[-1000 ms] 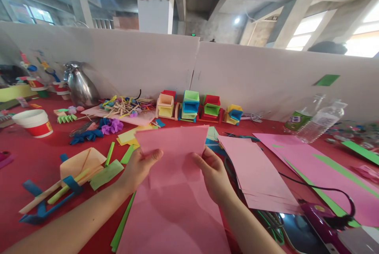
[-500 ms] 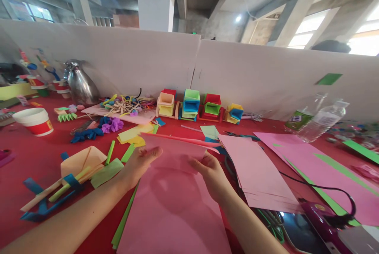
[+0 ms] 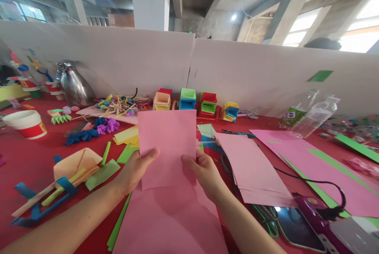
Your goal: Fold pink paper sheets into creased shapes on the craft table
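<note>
A rectangular sheet of pink paper [image 3: 168, 139] is held up in front of me, tilted toward me. My left hand [image 3: 139, 169] grips its left edge, thumb on the near face. On the opposite edge my right hand [image 3: 201, 167] pinches it the same way; the fingers of both hands are mostly hidden behind the sheet. Below it a larger pink sheet [image 3: 171, 222] lies flat on the red table. Green paper [image 3: 120, 222] shows under that sheet's left side. More pink sheets [image 3: 257, 171] lie stacked to the right of my right hand.
Small coloured paper boxes [image 3: 187, 98] stand along the white partition. A folded peach paper piece [image 3: 77, 163] with blue strips lies left. A paper cup [image 3: 26, 123] and steel jug [image 3: 74, 84] stand farther left. At right are a phone [image 3: 296, 226], a purple corded tool [image 3: 314, 214] and plastic bottles [image 3: 316, 115].
The held pink sheet has tipped up from nearly flat, so its broad face now shows. Both hands keep their grip at its sides. The view has shifted slightly.
</note>
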`<state>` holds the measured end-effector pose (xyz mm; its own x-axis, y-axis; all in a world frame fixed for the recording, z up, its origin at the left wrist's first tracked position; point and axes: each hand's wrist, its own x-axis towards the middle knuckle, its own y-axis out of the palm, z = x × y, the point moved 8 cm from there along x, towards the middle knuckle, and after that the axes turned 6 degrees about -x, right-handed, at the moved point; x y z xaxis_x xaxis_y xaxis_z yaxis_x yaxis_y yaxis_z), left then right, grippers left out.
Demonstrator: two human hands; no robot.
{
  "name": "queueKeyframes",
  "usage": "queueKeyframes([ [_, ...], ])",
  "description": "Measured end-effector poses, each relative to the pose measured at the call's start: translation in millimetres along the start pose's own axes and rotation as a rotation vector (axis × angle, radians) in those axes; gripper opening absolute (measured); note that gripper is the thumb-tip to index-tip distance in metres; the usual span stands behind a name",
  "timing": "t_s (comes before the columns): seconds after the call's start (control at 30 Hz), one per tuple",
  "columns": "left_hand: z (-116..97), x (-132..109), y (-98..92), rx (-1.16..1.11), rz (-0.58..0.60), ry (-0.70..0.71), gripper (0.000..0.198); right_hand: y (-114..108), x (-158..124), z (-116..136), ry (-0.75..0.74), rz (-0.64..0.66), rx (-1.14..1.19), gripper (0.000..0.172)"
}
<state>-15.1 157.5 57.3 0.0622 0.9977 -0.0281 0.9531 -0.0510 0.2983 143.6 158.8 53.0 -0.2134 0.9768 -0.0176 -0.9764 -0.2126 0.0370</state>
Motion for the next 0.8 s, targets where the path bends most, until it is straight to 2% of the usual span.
queueKeyframes([
  [0.13,-17,-10,9.3,0.065,-0.026,-0.096,0.016,-1,0,-3,0.029,-0.001,-0.02,0.024],
  [0.2,-18,-11,7.4,0.071,-0.048,-0.063,0.014,0,-1,-2,0.031,0.005,-0.033,0.025],
  [0.3,-6,-4,-0.5,0.064,-0.03,0.002,0.025,0,-1,0,0.023,0.016,-0.074,0.029],
  [0.43,17,7,-10.4,0.035,0.056,-0.049,0.036,-5,1,-6,0.048,0.067,-0.095,0.03],
  [0.53,16,13,-14.7,-0.008,0.104,-0.033,0.038,-8,3,-13,0.072,0.149,-0.151,0.031],
  [0.6,13,17,-20.8,0.009,0.064,-0.009,0.038,-15,5,-12,0.057,0.108,-0.259,0.036],
  [0.67,12,21,-29.4,0.022,-0.025,0.02,0.039,-26,3,2,-0.062,-0.046,-0.465,0.046],
  [0.73,14,23,-36.5,-0.004,-0.113,0.042,0.039,-22,-7,27,-0.283,-0.133,-0.742,0.065],
  [0.77,15,23,-38.8,-0.026,-0.145,0.042,0.038,-12,-14,36,-0.402,-0.097,-0.884,0.076],
  [0.8,18,24,-40.1,-0.054,-0.169,0.031,0.037,3,-21,40,-0.504,-0.003,-1.015,0.085],
])
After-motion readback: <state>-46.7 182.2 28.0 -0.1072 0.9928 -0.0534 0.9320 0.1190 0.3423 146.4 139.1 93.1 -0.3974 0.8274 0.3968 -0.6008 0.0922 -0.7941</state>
